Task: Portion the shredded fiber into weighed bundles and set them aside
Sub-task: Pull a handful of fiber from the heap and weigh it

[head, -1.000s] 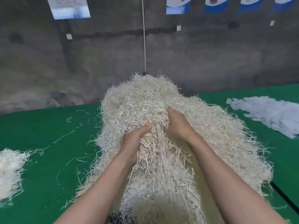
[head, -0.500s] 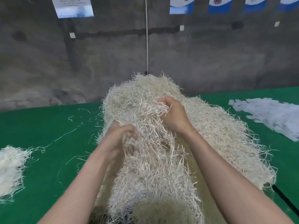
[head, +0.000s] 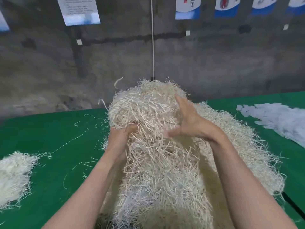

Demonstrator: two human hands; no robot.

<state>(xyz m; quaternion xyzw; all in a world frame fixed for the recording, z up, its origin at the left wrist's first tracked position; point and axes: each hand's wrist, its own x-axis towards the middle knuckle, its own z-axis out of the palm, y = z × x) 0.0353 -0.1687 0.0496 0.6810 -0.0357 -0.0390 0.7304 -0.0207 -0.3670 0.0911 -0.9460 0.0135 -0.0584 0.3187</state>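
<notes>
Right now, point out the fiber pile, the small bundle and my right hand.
fiber pile (head: 165,179), head view, front slope
small bundle (head: 13,176), head view, its middle
right hand (head: 191,124), head view, its back

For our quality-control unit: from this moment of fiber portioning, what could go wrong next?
The left hand grips and the right hand presses a clump tangled into the shredded fiber pile; pulling may drag extra strands, skewing the portion. Loose strands on the green tabletop suggest more may scatter.

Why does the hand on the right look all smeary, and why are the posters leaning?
Head view: the right hand is motion-blurred; the left hand and fiber pile look sharper; the wide lens tilts the posters.
</notes>
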